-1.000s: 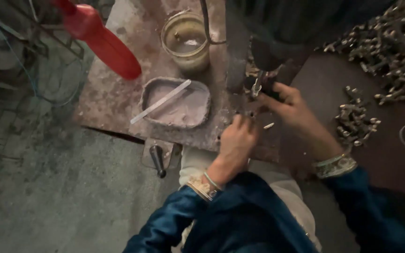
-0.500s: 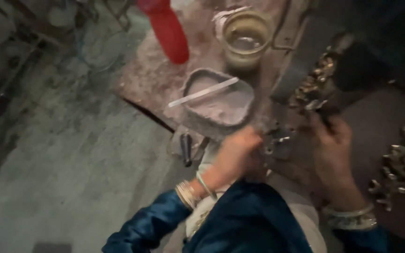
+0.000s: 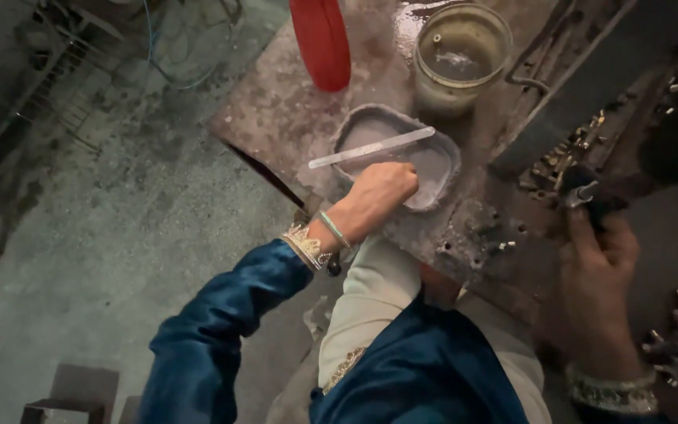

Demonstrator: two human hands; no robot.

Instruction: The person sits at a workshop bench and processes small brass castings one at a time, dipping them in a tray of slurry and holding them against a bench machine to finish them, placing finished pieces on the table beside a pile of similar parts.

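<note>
Left hand (image 3: 382, 188) is curled in a loose fist at the near rim of the grey tray (image 3: 441, 145) — a flat stick (image 3: 370, 148) lies across it, just beyond. Right hand (image 3: 598, 259) pinches a small metal part (image 3: 582, 192).

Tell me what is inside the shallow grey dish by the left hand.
The shallow grey dish holds pale whitish powder or paste, and a flat pale strip lies across its rim. The left hand reaches in, fingers curled, covering the near part; anything pinched there is hidden.
</note>
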